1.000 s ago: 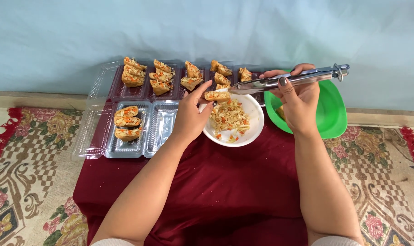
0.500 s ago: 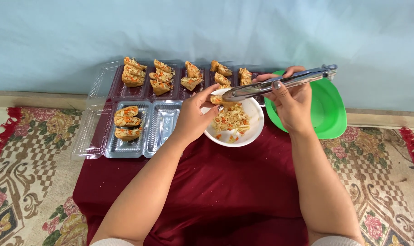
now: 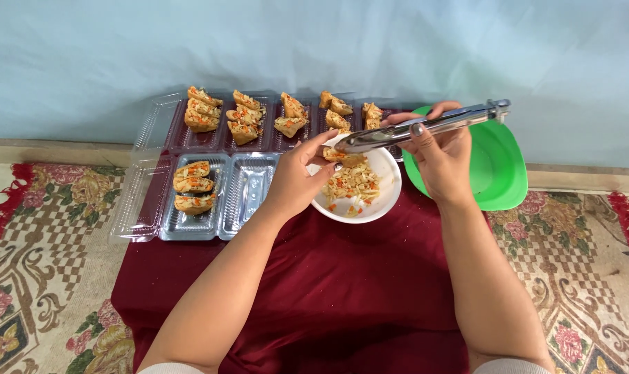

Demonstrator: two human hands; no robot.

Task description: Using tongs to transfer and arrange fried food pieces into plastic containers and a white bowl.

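"Three stuffed pieces (image 3: pixel 193 185) sit in the near clear plastic tray (image 3: pixel 190 223), in its second compartment from the left. The first compartment beside them is bare, and so is the one to their right."

"And the far tray (image 3: pixel 210 138)?"

"Fuller. Filled pockets (image 3: pixel 244 118) stand in each of its compartments across the row, up to the last ones just behind the bowl. So I'd judge the back row done and the front row only begun, with most of its slots waiting."

"Where's the piece in hand?"

"Left hand (image 3: pixel 297 176) is curled around a fried pocket (image 3: pixel 342 157), holding it over the near-left rim of the white bowl (image 3: pixel 387 201). Fingers clasp it from the side, thumb up top."

"Filling left?"

"Shredded filling (image 3: pixel 349 187) with orange bits covers part of the bowl's floor, enough for more pieces by the look of it."

"Right side?"

"Right hand (image 3: pixel 443 156) grips metal tongs (image 3: pixel 425 128), squeezed nearly closed, tips pointing at the pocket's open mouth. Whether the tips carry filling I can't tell. Behind that hand lies a green plate (image 3: pixel 498 166), nothing visible on it. All of it rests on a dark red cloth (image 3: pixel 342 291) over a patterned rug (image 3: pixel 44 263)."
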